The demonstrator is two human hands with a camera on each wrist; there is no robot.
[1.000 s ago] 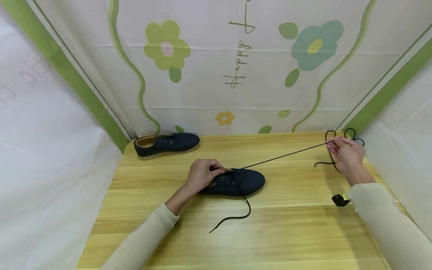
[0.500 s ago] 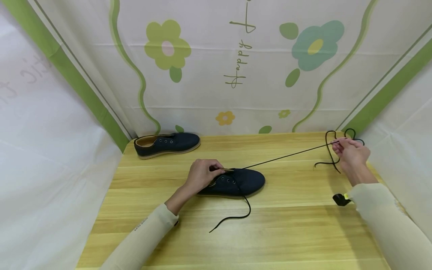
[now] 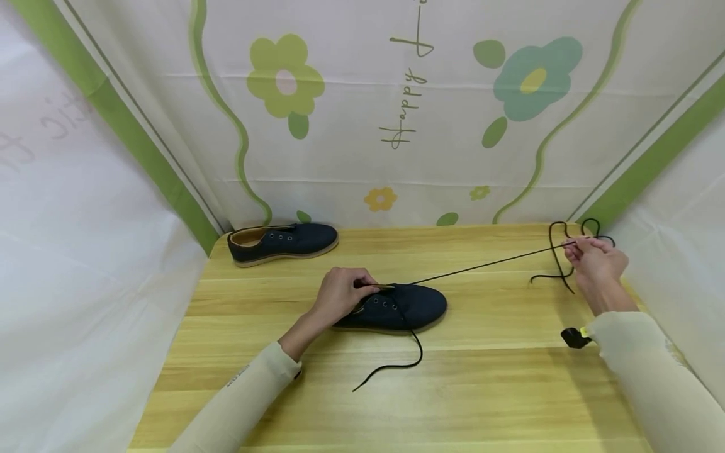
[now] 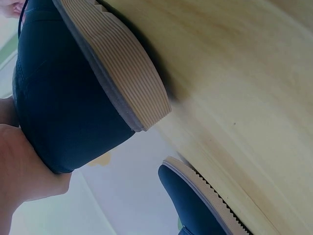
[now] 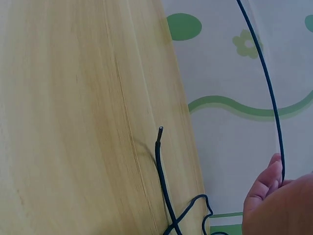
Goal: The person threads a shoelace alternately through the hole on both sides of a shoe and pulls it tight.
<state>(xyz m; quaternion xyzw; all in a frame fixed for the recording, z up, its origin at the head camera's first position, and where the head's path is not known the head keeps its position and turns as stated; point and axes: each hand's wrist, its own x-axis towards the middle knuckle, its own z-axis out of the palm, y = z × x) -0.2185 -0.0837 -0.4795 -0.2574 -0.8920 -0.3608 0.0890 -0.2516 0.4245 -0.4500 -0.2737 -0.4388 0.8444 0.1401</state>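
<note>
A dark navy shoe [image 3: 421,307] with a tan sole rests on the wooden table, toe pointing right. At its opening my left hand [image 3: 338,296] pinches the raised upper edge, where a strip of tan lining shows. My right hand [image 3: 601,269], out at the right, pinches a thin black shoelace [image 3: 487,260] that runs taut to the shoe's eyelet area. The same shoe carries a slack lace end [image 3: 420,352] down its near side onto the table. Up close in the left wrist view are the shoe's heel [image 4: 68,93] and ridged sole.
Another navy shoe [image 3: 306,239], no lace visible in its eyelets, stands at the back left. A loose black lace [image 3: 552,275] lies in loops at the back right, partly behind my right hand. Fabric walls [image 3: 340,157] rise around the table [image 3: 481,396].
My right hand has shifted a little to the right, drawing the taut lace with it. The left hand keeps its hold on the shoe, which has stayed in place.
</note>
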